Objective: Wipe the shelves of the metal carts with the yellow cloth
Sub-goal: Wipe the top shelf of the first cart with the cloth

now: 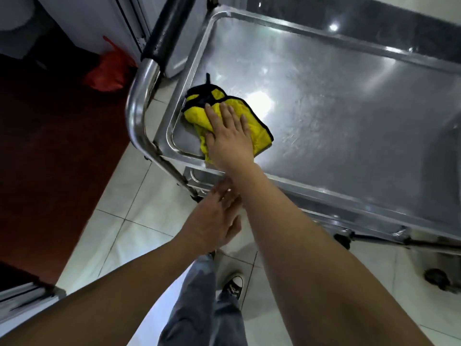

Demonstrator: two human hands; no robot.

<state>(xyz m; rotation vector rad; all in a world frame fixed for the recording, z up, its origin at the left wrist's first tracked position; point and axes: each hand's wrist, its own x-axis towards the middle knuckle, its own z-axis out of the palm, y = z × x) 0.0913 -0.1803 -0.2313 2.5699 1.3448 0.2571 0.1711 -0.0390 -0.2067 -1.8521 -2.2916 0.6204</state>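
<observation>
Cloth [254, 118] lengthwise toward handle, right hand [230, 138] flat

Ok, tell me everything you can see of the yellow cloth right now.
The yellow cloth is a plush, microfibre-looking rag with black edging and a small black loop at its far end. It lies crumpled and partly folded on the top shelf of the metal cart, in the near left corner, close against the raised rim. The right hand presses flat on it, fingers straight, covering its middle. The left hand hangs below the shelf edge, not touching it.
</observation>
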